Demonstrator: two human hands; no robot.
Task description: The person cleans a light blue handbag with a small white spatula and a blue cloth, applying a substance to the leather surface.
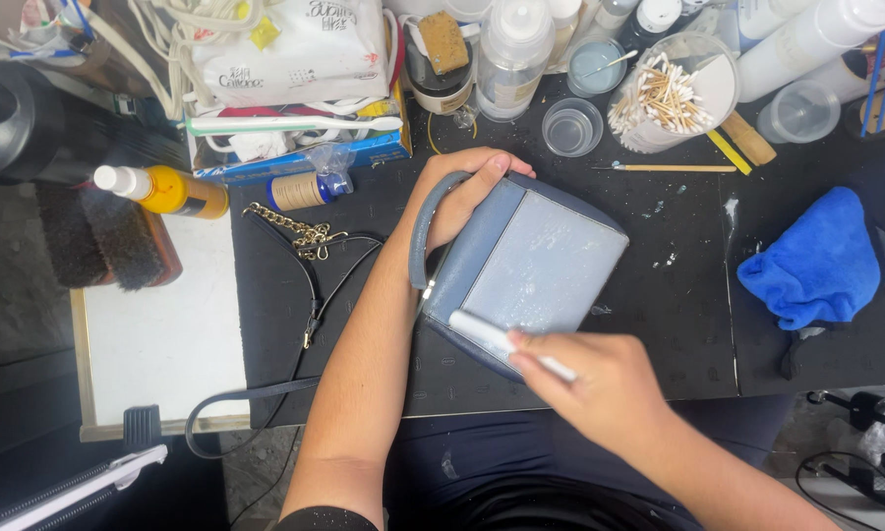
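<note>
Holding the blue handbag (531, 265) flat on the black mat (659, 324), your left hand (462, 197) is curled through its short top handle (425, 228), fingers closed around the bag's upper left corner. Your right hand (600, 388) pinches a white brush (506, 344) between thumb and fingers, its pale end touching the bag's near edge. The bag lies in the middle of the mat, just in front of you, pale panel facing up. Its long axis runs on a slant from near left to far right, with the handle end pointing to your left. The brush lies at an angle across the bag's near corner.

Along the back of the bench, a clear tub (674, 93) tipped on its side holds cotton swabs, heads pointing toward you. Beside it sits a small clear cup (572, 128); what is in it cannot be told. A round jar (600, 67) with a stick in it stands just behind. A blue box (305, 152) at back left holds a white packet and a toothbrush. A blue cloth (821, 261) lies bunched at the right, well apart from the bag. A chain strap (300, 231) trails off to the left.
</note>
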